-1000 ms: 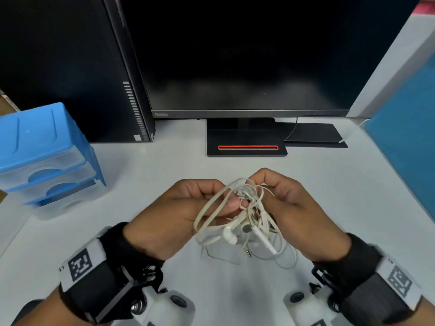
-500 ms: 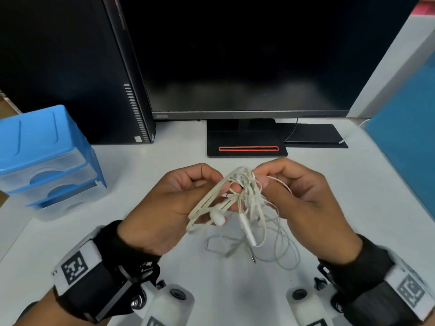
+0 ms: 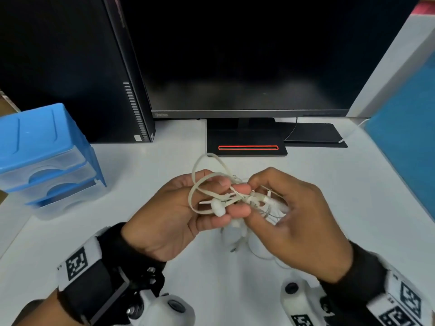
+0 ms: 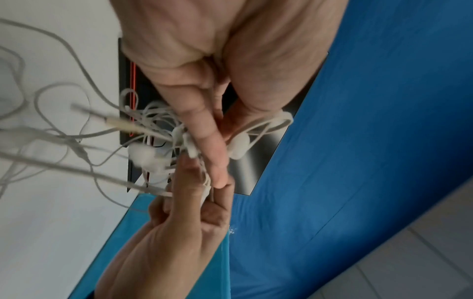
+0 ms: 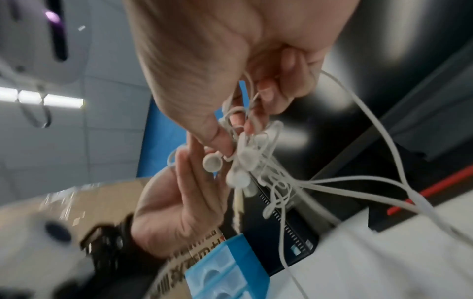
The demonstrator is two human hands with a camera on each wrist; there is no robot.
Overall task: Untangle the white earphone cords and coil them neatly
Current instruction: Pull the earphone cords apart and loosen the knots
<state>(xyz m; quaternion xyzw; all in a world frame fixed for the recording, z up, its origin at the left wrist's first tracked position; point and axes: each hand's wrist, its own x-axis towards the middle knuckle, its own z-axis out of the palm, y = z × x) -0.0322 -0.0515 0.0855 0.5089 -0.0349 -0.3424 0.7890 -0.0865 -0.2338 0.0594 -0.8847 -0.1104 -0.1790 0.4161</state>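
The tangled white earphone cords (image 3: 237,196) hang bunched between both hands above the white desk (image 3: 329,184). My left hand (image 3: 227,198) pinches the tangle's left side; a flat loop (image 3: 200,165) stands up over its thumb and an earbud (image 3: 217,207) lies against its fingers. My right hand (image 3: 261,198) pinches the right side with curled fingers. In the left wrist view the left hand (image 4: 217,153) holds the cords (image 4: 153,125), with loose strands trailing left. The right wrist view shows the right hand (image 5: 238,121) over two earbuds (image 5: 212,162) and long strands (image 5: 358,180).
A dark monitor (image 3: 247,55) on a black base with a red stripe (image 3: 247,147) stands behind the hands. A black computer tower (image 3: 70,67) is at the back left, a blue drawer box (image 3: 44,156) at the left, and a blue partition (image 3: 404,161) at the right.
Both hands have moved up and away from me with the tangle. The bunch has turned sideways, a loop now sticks up over the left thumb, and less cord trails on the desk.
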